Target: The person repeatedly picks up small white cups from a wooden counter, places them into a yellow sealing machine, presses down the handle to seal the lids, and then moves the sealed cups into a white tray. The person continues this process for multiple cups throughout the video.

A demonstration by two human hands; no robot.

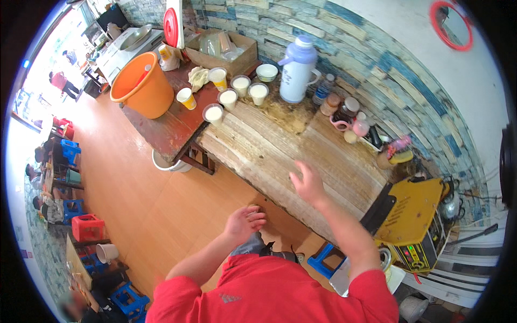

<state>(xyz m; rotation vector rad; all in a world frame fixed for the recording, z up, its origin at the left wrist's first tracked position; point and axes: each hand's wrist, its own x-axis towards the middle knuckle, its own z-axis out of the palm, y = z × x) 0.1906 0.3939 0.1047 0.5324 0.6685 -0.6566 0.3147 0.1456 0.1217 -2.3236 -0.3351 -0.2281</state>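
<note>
My right hand (pixel 307 182) is over the wood-grain tabletop (pixel 262 149), fingers apart and nothing in it. My left hand (pixel 245 222) hangs in front of my body above the floor, fingers loosely bent, with nothing visible in it. At the table's far left end stand several clear plastic cups of white liquid, one of them (pixel 213 114) nearest the edge. Beside them are a full yellow-and-white paper cup (pixel 218 77) and another such cup (pixel 185 98). A small white bowl (pixel 267 72) and a lilac-and-white thermos flask (pixel 298 70) stand by the wall.
An orange bucket (pixel 161 93) and a cardboard box (pixel 242 52) stand on the red table (pixel 161 135). Jars, a plastic bottle (pixel 323 89) and a pink mug line the wall. A yellow-lidded machine (pixel 412 210) is at the right. People sit at tables at the far left.
</note>
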